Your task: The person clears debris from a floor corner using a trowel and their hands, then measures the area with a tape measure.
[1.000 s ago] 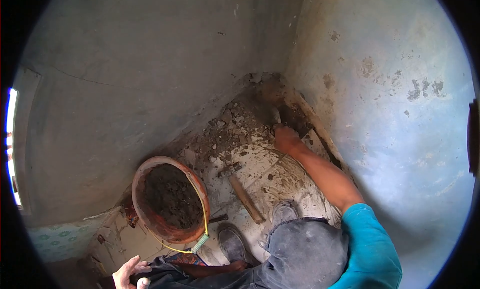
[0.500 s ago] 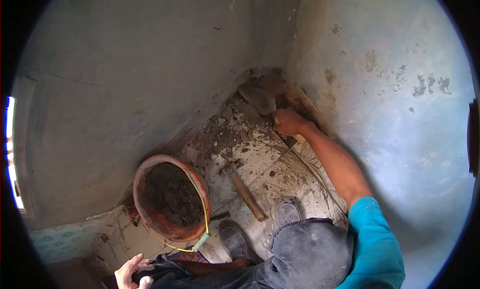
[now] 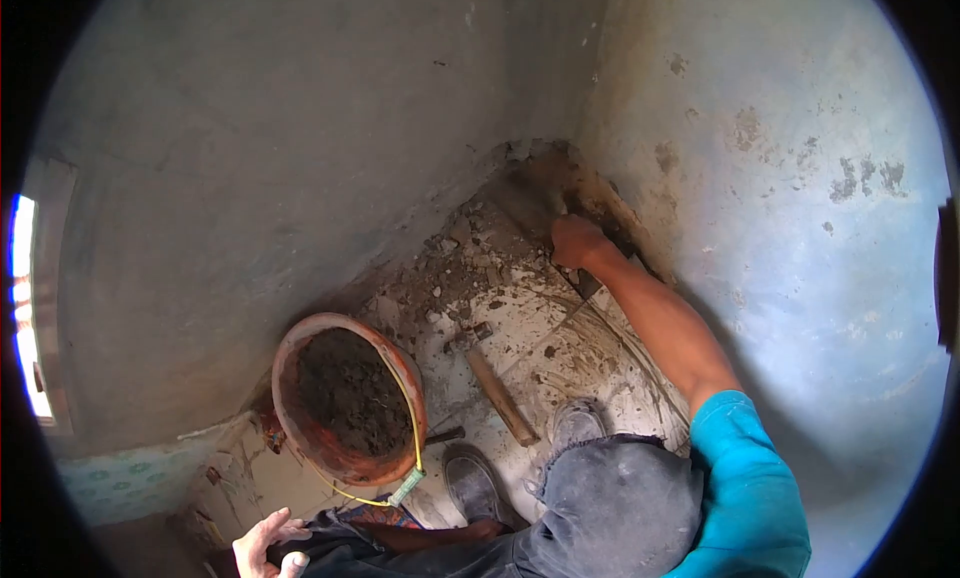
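In the corner where the two walls meet, my right hand (image 3: 580,242) is closed round the handle of a trowel (image 3: 525,204), whose blade is blurred against the dark, broken patch at the wall's foot. My left hand (image 3: 270,544) is at the bottom left, fingers apart and holding nothing, by my dark trouser leg. An orange bucket (image 3: 283,403) of grey-brown mortar (image 3: 350,393) stands on the floor between the left wall and my feet, its yellow handle hanging down on the right side.
A hammer (image 3: 500,396) with a wooden handle lies on the dirty tiles, in front of my shoes (image 3: 470,483). Rubble (image 3: 470,268) is scattered along the left wall's base. A dark bar (image 3: 445,435) pokes out beside the bucket. A bright window (image 3: 28,308) is at the far left.
The trowel blade has shifted and blurred in the corner, with my right hand turned slightly. My left hand stays nearly where it was. The whole view has moved a little.
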Demonstrator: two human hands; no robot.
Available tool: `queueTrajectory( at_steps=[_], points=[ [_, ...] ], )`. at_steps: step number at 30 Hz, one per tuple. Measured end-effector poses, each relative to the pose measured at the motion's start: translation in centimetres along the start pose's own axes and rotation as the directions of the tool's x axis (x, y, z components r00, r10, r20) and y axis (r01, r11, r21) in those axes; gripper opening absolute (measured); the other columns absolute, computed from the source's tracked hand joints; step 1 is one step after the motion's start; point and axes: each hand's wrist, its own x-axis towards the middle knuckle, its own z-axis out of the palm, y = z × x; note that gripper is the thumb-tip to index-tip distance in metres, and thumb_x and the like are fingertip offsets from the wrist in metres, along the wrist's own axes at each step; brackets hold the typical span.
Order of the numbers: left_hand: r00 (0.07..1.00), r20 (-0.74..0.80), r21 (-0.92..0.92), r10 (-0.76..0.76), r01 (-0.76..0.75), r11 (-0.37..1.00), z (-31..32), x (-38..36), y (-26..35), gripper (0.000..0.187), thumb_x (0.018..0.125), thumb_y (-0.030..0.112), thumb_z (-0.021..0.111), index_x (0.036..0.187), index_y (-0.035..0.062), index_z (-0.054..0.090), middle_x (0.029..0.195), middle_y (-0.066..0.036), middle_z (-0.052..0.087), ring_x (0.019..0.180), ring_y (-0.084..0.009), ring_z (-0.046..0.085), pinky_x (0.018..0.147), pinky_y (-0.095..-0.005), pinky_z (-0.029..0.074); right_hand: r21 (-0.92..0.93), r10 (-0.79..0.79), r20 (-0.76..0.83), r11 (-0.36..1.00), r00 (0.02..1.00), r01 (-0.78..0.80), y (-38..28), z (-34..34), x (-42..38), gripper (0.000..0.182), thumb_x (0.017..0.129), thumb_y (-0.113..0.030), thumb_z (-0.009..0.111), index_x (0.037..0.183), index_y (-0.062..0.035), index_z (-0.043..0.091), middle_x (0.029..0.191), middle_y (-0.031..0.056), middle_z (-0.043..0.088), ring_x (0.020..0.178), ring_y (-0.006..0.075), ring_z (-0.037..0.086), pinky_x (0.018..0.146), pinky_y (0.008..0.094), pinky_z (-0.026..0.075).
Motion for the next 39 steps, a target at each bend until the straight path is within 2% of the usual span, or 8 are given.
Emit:
queueTrajectory(
  at_steps=[8,12,14,20,23,27,33,39],
  points=[
    [1.0,-0.003,-0.012,0.017,-0.017,1.0,-0.3,0.4,-0.3,0.052,0.085,0.028,0.061,0.123,-0.0051,0.049,0.101,-0.02,0.064,0.093,-0.0256,0.063,0.083,-0.0334,0.046,-0.082,-0.087,0.023,0.993,0.996,0.088,1.4,1.6,-2.1,0.022,0.071,-0.013,0.061,0.086,0.0025,0.065,0.088,0.0232,0.064,0.086,0.0374,0.063,0.075,0.0425,0.053],
    [0.999,-0.048,-0.057,0.014,-0.017,0.998,-0.1,-0.4,-0.6,0.052,0.085,0.029,0.061,0.122,-0.0053,0.049,0.1,-0.02,0.064,0.092,-0.0258,0.063,0.083,-0.0332,0.046,0.138,0.219,-0.208,0.971,0.953,-0.193,4.9,2.5,-7.4,0.035,0.074,-0.015,0.058,0.104,0.0047,0.057,0.098,0.0248,0.062,0.094,0.0376,0.06,0.082,0.0441,0.049],
    [0.997,-0.066,-0.057,0.026,-0.03,0.998,-0.4,-0.9,-1.1,0.051,0.086,0.029,0.06,0.122,-0.0056,0.05,0.099,-0.021,0.064,0.092,-0.0258,0.063,0.082,-0.0328,0.046,0.173,0.385,-0.117,0.916,0.916,-0.363,6.5,4.0,-9.1,0.038,0.077,-0.016,0.057,0.107,0.0055,0.055,0.102,0.0265,0.06,0.098,0.0372,0.059,0.085,0.044,0.048],
    [0.999,-0.03,-0.013,0.029,-0.029,0.999,-0.9,-0.3,-1.0,0.051,0.085,0.028,0.061,0.121,-0.0062,0.05,0.1,-0.022,0.064,0.091,-0.0264,0.063,0.082,-0.0327,0.046,0.122,0.297,0.122,0.942,0.947,-0.311,4.2,6.3,-8.0,0.04,0.077,-0.018,0.057,0.109,0.0063,0.051,0.103,0.0279,0.057,0.1,0.0399,0.055,0.085,0.0449,0.046],
    [0.994,-0.013,0.0,0.105,-0.105,0.994,-0.8,-0.6,-0.9,0.05,0.085,0.027,0.061,0.121,-0.0062,0.05,0.1,-0.022,0.064,0.092,-0.0263,0.063,0.082,-0.0325,0.046,0.095,0.087,-0.016,0.992,0.996,-0.085,4.5,9.6,-7.0,0.036,0.078,-0.016,0.059,0.106,0.0069,0.056,0.102,0.0263,0.06,0.097,0.0393,0.059,0.086,0.0429,0.048],
    [0.993,-0.014,-0.037,0.114,-0.115,0.993,-0.6,-0.6,-1.2,0.05,0.085,0.026,0.061,0.122,-0.006,0.049,0.1,-0.021,0.064,0.092,-0.0257,0.063,0.082,-0.0321,0.046,0.16,0.256,0.069,0.951,0.964,-0.264,0.0,5.8,-8.8,0.036,0.078,-0.016,0.058,0.105,0.0081,0.056,0.104,0.0262,0.06,0.098,0.0396,0.058,0.086,0.0429,0.048],
    [0.993,0.026,-0.04,0.112,-0.111,0.993,-0.3,-0.5,-1.2,0.049,0.087,0.025,0.06,0.124,-0.0055,0.048,0.102,-0.02,0.063,0.092,-0.024,0.062,0.082,-0.0314,0.046,0.237,0.101,0.124,0.963,0.987,-0.129,-3.5,1.5,-9.9,0.04,0.076,-0.015,0.058,0.108,0.0069,0.053,0.108,0.0266,0.057,0.104,0.0397,0.055,0.087,0.044,0.047],
    [0.987,-0.115,-0.087,0.115,-0.126,0.988,-0.2,-2.2,-2.3,0.05,0.087,0.028,0.059,0.122,-0.0064,0.049,0.1,-0.019,0.064,0.09,-0.0221,0.062,0.081,-0.0297,0.046,0.203,0.269,-0.192,0.952,0.944,-0.23,3.0,4.0,-9.5,0.046,0.078,-0.008,0.049,0.121,0.0032,0.04,0.109,0.029,0.055,0.103,0.0413,0.055,0.088,0.0475,0.044]
  ],
)
